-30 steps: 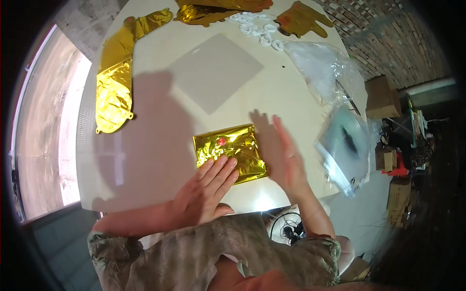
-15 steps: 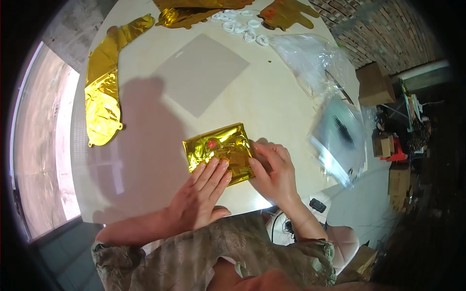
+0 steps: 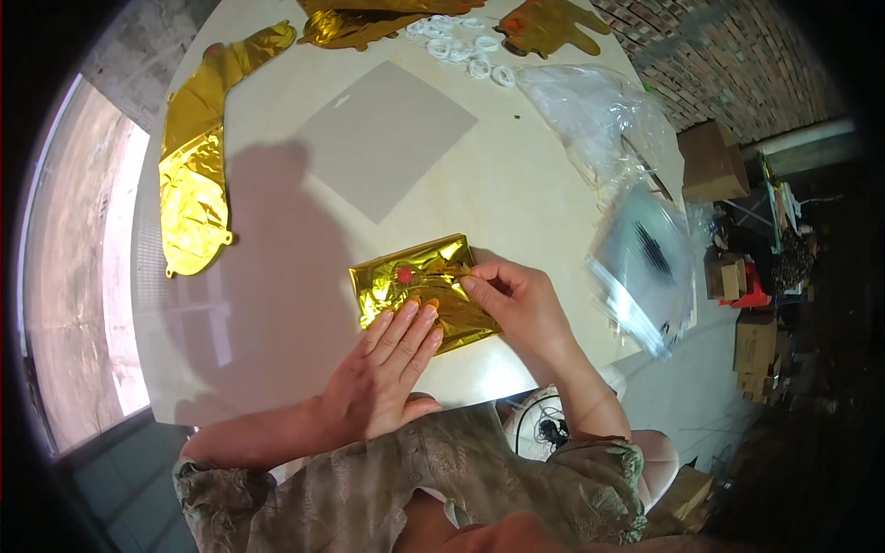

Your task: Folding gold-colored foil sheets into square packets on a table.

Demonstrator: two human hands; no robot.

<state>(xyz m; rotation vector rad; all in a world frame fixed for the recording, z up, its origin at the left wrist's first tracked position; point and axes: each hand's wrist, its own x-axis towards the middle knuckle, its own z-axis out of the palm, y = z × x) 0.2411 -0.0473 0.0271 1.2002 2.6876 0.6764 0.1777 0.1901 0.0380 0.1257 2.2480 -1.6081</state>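
A folded gold foil balloon lies as a flat, shiny rectangle near the front edge of the table, with a small red spot on its upper left part. Stretched fingers of my left hand rest flat on its lower left side. My right hand pinches a bit of foil at the balloon's upper right side between thumb and forefinger. Part of the foil is hidden under my left fingertips.
Another gold foil balloon lies unfolded at the left. More gold foil and white rings are at the far side. A clear sheet lies mid-table; clear plastic bags sit at the right.
My right hand has moved from the foil's right edge up and inward, and now pinches the foil near its upper right. My left hand stays pressed in place.
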